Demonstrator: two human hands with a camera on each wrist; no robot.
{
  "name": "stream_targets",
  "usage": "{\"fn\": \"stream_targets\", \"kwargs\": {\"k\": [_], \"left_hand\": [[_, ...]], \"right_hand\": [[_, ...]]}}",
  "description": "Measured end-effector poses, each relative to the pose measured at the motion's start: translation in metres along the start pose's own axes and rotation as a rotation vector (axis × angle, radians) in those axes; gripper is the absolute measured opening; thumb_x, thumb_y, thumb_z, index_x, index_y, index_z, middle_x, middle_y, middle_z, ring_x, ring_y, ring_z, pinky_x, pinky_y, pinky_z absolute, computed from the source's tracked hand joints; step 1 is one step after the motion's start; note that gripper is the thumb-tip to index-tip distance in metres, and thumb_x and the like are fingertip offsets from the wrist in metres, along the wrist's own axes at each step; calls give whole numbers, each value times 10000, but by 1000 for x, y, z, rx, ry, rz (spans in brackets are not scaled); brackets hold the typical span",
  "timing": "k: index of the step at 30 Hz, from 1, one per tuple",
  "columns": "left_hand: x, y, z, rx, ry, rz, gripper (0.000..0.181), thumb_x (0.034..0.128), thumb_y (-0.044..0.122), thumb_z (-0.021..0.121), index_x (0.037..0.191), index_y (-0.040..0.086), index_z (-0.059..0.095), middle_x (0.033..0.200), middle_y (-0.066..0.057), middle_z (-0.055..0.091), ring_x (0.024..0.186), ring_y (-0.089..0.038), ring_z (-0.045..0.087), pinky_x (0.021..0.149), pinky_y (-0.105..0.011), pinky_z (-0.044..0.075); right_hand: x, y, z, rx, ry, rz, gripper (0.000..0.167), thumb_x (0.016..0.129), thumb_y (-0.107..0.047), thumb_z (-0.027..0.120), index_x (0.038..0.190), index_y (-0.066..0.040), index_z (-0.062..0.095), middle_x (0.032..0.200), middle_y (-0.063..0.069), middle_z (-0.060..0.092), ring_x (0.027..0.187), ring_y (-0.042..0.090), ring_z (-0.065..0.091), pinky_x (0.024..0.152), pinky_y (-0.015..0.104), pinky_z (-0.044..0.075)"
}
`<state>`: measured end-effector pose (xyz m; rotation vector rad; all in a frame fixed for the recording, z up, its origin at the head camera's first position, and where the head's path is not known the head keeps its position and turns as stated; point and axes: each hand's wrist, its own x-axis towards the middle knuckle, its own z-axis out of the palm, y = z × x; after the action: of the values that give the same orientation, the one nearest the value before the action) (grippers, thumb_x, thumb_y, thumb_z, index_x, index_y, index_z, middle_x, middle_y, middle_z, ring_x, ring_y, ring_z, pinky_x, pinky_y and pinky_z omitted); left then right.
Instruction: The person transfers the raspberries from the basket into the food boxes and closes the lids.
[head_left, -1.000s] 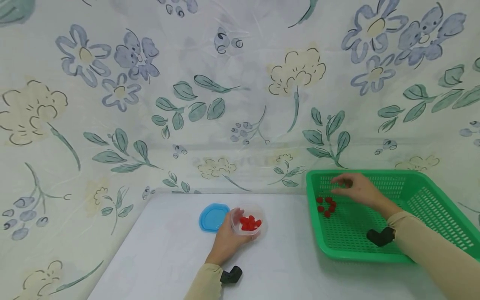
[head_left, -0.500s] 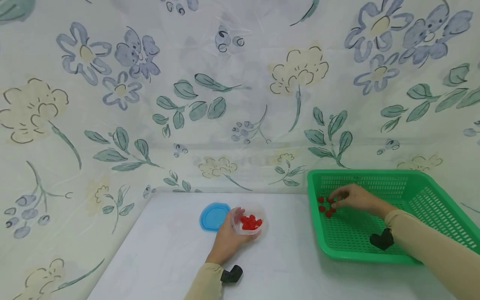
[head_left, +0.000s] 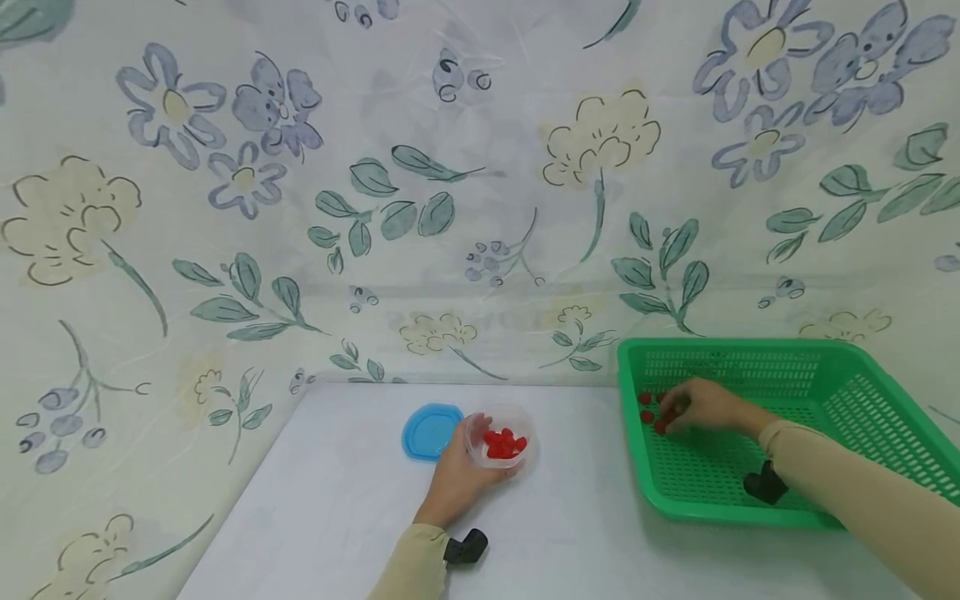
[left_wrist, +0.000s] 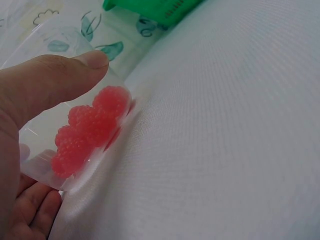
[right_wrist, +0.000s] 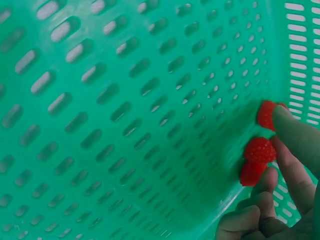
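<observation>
The left hand [head_left: 459,479] had its fingers and thumb wrapped round a clear, round plastic cup [left_wrist: 42,122] of pebbled red berries [head_left: 506,444], near a glossy blue lid [head_left: 426,435]. Inside the slotted green plastic basket [head_left: 712,479], the right hand's [head_left: 705,406] bent fingers met loose berries [right_wrist: 259,149]; whether they pinched any, I could not tell.

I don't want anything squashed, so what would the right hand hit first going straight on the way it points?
The right hand would most likely meet the red berries first, with the left wall of the green basket beyond. Depth is unclear, so I can't say which berry.
</observation>
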<state>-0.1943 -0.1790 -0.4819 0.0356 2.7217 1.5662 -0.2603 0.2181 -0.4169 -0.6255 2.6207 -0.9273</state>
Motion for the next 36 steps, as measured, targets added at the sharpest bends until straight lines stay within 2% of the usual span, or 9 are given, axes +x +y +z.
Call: {"fn": "stream_targets", "kwargs": {"k": [8, 14, 21, 27, 36], "left_hand": [[0, 1, 0, 4, -1, -4, 972, 696, 370, 926, 1485, 196, 386, 1463, -11, 520, 1364, -281, 455, 1035, -538, 474], [0, 1, 1, 5, 2, -1, 976, 693, 382, 926, 1485, 196, 387, 1460, -10, 523, 1361, -282, 457, 1031, -541, 476], [0, 1, 1, 6, 0, -5, 973, 696, 373, 925, 1486, 186, 388, 1460, -19, 523, 1360, -287, 459, 1035, -545, 471], [0, 0, 0, 0, -1, -8, 960, 701, 359, 924, 1481, 191, 390, 1459, -17, 526, 1362, -286, 461, 1038, -543, 469], [0, 0, 0, 3, -3, -10, 961, 701, 343, 926, 1483, 194, 388, 1463, -19, 522, 1367, -288, 457, 1032, -545, 473]], "right_hand": [[5, -1, 3, -88, -4, -33, 275, 781, -106, 831, 1002, 20, 728, 897, 32, 678, 797, 143, 576, 680, 325, 509], [6, -1, 5, -107, -13, -23, 259, 778, -106, 834, 984, 12, 729, 888, 24, 674, 807, 161, 587, 690, 339, 519], [5, -3, 7, -83, -19, -13, 193, 808, -136, 824, 950, -34, 742, 863, -16, 673, 785, 130, 585, 683, 326, 511], [5, -3, 6, -96, -15, -18, 214, 809, -154, 823, 956, -19, 742, 883, 8, 691, 805, 154, 606, 695, 339, 527], [4, -7, -5, -64, 53, -43, 230, 866, -221, 778, 1011, -44, 755, 1009, 84, 723, 883, 215, 639, 715, 375, 532]]}}
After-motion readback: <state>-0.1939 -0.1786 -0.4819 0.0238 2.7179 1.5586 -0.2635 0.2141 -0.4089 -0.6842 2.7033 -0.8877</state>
